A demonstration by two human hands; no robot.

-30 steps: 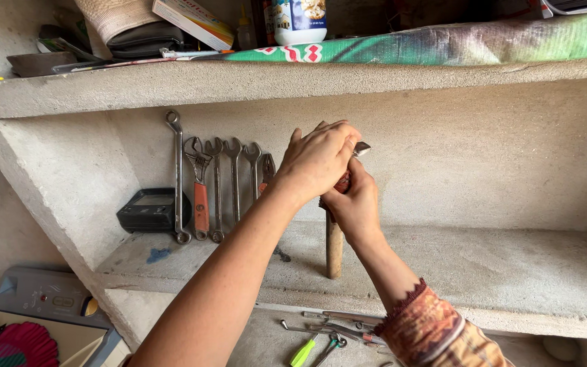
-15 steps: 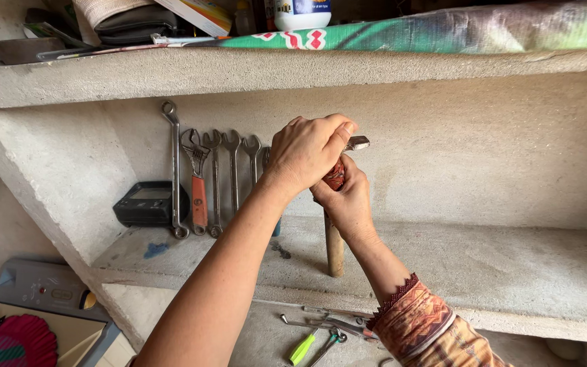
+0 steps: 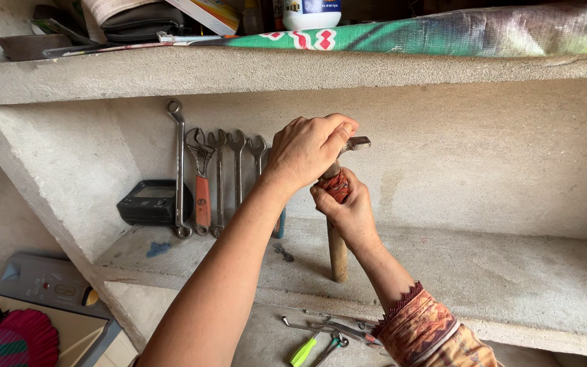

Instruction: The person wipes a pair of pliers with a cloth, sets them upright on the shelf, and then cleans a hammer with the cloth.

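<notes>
Hammer (image 3: pixel 338 224) standing upright on a concrete shelf (image 3: pixel 484 272), its wooden handle end resting on the shelf surface and its metal head at the top, pointing right toward the back wall. Both hands are clamped on it. The left hand (image 3: pixel 307 153) reaches in from the lower left and is cupped over the top of the head, fingers curled down around it. The right hand (image 3: pixel 349 207), coming up from a patterned orange sleeve (image 3: pixel 422 326), is wrapped around the handle just under the head, where a band of red wrapping (image 3: pixel 338 185) shows between the fingers. Judging from this, the work on the hammer's head or wrapping looks to be in progress rather than finished, since both hands grip it firmly and it has not been set down or lifted away. To the left, a row of wrenches (image 3: pixel 229 177) leans against the back wall of the shelf, with a small black box (image 3: pixel 151 202) beside them. On the counter below lie pliers and a screwdriver with a bright green handle (image 3: pixel 304 352). An upper shelf holds a green patterned cloth (image 3: pixel 402 37) and assorted clutter.
</notes>
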